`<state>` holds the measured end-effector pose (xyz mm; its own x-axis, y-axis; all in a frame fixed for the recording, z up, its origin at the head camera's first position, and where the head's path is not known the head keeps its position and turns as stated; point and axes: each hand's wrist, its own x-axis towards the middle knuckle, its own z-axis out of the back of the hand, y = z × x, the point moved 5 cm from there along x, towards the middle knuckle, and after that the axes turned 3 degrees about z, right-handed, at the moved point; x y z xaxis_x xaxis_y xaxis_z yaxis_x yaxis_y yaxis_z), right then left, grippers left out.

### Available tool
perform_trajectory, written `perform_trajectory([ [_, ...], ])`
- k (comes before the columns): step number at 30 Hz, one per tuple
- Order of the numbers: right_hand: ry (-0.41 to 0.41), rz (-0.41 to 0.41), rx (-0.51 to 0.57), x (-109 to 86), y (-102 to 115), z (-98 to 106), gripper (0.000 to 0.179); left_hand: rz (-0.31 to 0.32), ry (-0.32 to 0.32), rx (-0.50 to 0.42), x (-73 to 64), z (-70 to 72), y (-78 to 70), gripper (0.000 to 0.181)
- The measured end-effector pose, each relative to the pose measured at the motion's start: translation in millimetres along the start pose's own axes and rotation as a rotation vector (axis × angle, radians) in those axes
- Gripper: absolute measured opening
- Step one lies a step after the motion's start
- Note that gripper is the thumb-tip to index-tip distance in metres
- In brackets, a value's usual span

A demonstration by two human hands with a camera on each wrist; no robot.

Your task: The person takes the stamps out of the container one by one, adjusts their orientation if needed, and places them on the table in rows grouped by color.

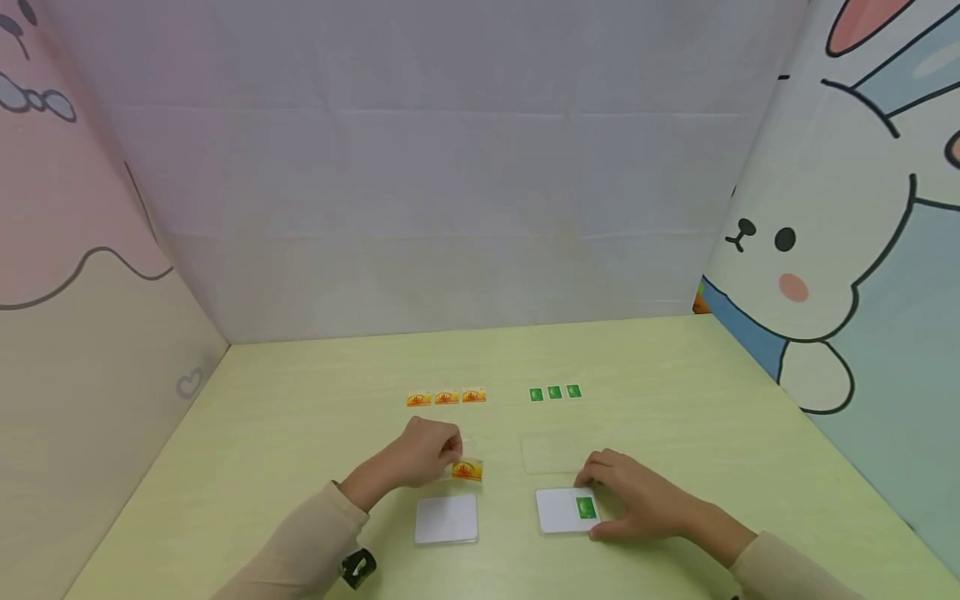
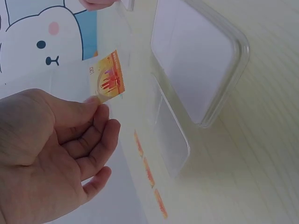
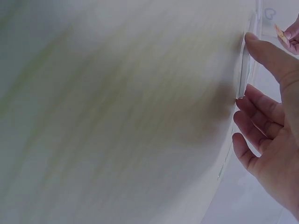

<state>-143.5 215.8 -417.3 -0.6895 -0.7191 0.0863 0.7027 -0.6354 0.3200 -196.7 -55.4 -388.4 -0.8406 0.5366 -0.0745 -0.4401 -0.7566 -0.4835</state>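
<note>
My left hand (image 1: 429, 450) pinches a small yellow-orange packet (image 1: 467, 470) by one end, between thumb and forefinger. The packet (image 2: 110, 78) is held above the table, with red printing on its face. Below it lies a shallow clear box (image 1: 446, 519) with a white inside. My right hand (image 1: 637, 497) grips a similar white-filled box (image 1: 557, 511) at its right end, thumb on the near edge and forefinger at the far one. A small green packet (image 1: 586, 507) lies in that box, on the right side. Past this box rests a clear lid (image 1: 553, 452).
Farther back on the pale yellow table (image 1: 330, 392) are a row of three orange packets (image 1: 446, 398) and a row of three green packets (image 1: 554, 392). Another clear lid (image 2: 170, 130) lies beside the left box. Cloth walls (image 1: 450, 183) enclose the back and sides.
</note>
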Motion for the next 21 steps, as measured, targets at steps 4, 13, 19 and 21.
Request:
perform_trajectory([
  [4,-0.004,0.004,-0.001,-0.3,0.1,-0.1,0.047,0.026,-0.010,-0.004,2.1,0.5,5.1,0.014],
  [13,-0.003,0.002,0.007,-0.9,1.0,1.6,0.047,0.105,0.043,-0.028,0.4,6.9,11.0,0.016],
  [19,-0.003,0.001,0.007,-1.4,1.3,1.6,0.047,0.141,0.066,-0.034,-1.9,15.6,13.1,0.017],
  [21,-0.001,-0.004,0.008,-1.7,1.5,1.5,0.047,0.144,0.069,-0.032,-1.6,17.4,13.9,0.016],
])
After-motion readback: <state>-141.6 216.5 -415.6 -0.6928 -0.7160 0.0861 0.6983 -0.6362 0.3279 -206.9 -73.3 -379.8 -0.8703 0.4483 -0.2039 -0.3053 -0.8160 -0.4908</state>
